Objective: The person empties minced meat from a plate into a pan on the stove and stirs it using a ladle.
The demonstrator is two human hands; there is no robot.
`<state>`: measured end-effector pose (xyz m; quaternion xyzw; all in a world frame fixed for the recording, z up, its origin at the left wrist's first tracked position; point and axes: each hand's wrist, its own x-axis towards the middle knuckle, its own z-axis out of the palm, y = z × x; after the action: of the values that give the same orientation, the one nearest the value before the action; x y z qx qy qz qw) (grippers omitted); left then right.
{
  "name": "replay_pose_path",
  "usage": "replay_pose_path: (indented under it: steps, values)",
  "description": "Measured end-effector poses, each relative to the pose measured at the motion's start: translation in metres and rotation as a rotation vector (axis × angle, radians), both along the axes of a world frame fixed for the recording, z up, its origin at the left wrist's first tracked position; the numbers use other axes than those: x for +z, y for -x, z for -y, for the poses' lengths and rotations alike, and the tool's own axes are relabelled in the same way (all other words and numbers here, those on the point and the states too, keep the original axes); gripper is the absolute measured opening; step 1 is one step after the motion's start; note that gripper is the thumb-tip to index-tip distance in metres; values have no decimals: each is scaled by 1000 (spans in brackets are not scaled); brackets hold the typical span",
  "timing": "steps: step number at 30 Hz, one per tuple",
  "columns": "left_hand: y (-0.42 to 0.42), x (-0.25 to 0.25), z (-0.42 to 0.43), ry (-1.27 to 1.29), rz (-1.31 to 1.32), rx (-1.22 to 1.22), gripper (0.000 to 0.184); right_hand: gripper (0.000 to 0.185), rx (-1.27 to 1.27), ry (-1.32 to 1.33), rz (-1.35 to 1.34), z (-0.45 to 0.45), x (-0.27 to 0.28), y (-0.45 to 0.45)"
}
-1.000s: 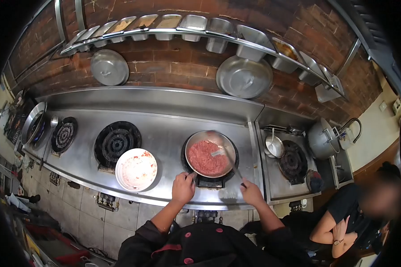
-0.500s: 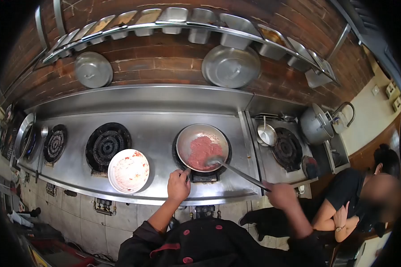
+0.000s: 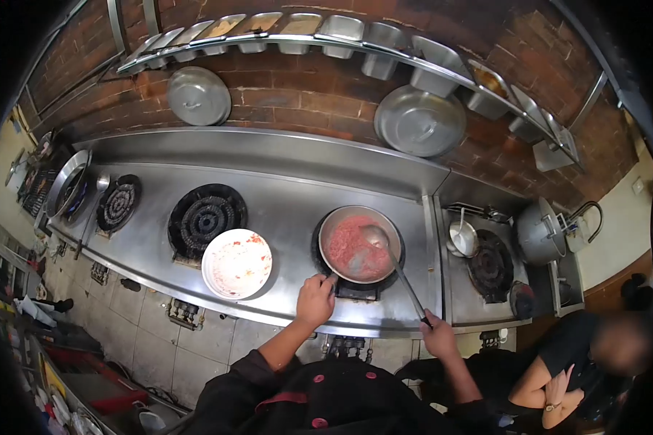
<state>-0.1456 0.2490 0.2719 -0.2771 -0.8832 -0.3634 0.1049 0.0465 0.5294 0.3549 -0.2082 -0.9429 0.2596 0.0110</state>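
Note:
My left hand (image 3: 315,299) is closed around the short handle of a round metal frying pan (image 3: 326,226), which sits on a burner right of the middle. Pinkish-red minced meat (image 3: 347,241) lies loose and spread over the pan's floor. In my right hand (image 3: 438,336) is the dark grip of a long metal ladle (image 3: 408,286). Its rounded head rests in the meat at the pan's upper right. To the left of my left hand, a white bowl (image 3: 228,278) with red smears inside stands at the stove's front.
Bare burners (image 3: 207,221) lie to the left. A small pot (image 3: 463,239) and a large stockpot (image 3: 542,230) stand at right. Metal food tins line a wall shelf (image 3: 384,52) above hanging lids (image 3: 419,122). A person with folded arms (image 3: 555,388) is close on my right.
The view has swung, shifting the stove rightward in frame. The ladle's head has moved from the pan's lower right to its upper right, and the meat looks looser. My left hand stays on the handle.

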Motion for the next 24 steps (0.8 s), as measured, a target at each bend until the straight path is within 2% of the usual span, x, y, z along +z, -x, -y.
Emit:
replay_pose_path:
  steps: [4, 6, 7, 8, 10, 11, 12, 14, 15, 16, 18, 19, 22, 24]
  values:
    - [-14, 7, 20, -40, -9, 16, 46, 48, -181, 78, 25, 20, -11, 7]
    - [-27, -3, 39, -32, -28, 25, 45, 49, -117, 60, 44, 17, -48, 11]
    - [-35, -10, 52, -20, -18, 30, 43, 50, 25, 3, 19, 11, -48, 5]
    - [-42, -17, 66, -8, -8, 34, 42, 50, 24, 7, 11, 12, -26, 6]
    - [-60, -29, 94, -29, 14, 85, 36, 50, -159, 492, 346, 13, 43, 6]
    - [-68, -36, 105, -31, 24, 82, 36, 51, 0, 302, 192, -9, 8, -4]
    - [-76, -43, 117, -1, 68, 110, 33, 51, -5, 301, 202, -12, -8, 1]
    - [-92, -56, 140, 31, 109, 139, 31, 51, -28, -23, 13, 2, -23, 22]
    - [-101, -63, 149, 41, 86, 165, 29, 52, -124, -11, 192, 20, -8, 39]
    - [-110, -71, 159, 48, 58, 192, 28, 52, -122, -14, 183, 17, -15, 37]
    - [-130, -85, 183, 72, 77, 212, 28, 52, 83, 74, 37, 6, -32, 31]
    - [-141, -86, 195, 102, 130, 243, 27, 52, 115, 156, 117, 3, -1, 23]
    - [-171, -103, 219, 189, 269, 322, 27, 51, 77, 96, 176, -9, 32, 5]
    - [-184, -123, 240, 253, 327, 359, 27, 52, 75, 20, 100, 2, 12, 21]
